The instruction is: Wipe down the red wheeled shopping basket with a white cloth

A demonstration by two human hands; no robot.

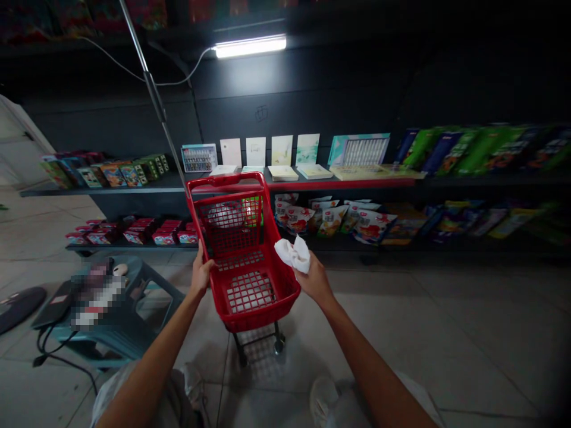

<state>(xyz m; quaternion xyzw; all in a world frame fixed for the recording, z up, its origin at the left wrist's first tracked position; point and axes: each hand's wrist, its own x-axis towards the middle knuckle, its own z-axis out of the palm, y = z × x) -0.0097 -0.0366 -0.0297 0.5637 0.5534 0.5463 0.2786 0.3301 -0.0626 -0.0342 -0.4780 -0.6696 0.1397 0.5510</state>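
A small red shopping cart (pixel 267 249) on wheels stands on the tiled floor in front of me, its basket empty. My left hand (pixel 200 274) grips the cart's left rim. My right hand (pixel 313 279) is closed on a crumpled white cloth (pixel 293 254), held at the cart's right rim. Both my forearms reach forward from the bottom of the view.
Dark shelves (pixel 348 184) along the wall carry notebooks, snack bags and boxed goods. A teal plastic stool (pixel 134 321) with devices and a cable stands at the left. A metal pole (pixel 154 95) leans behind the cart. My knees show at the bottom.
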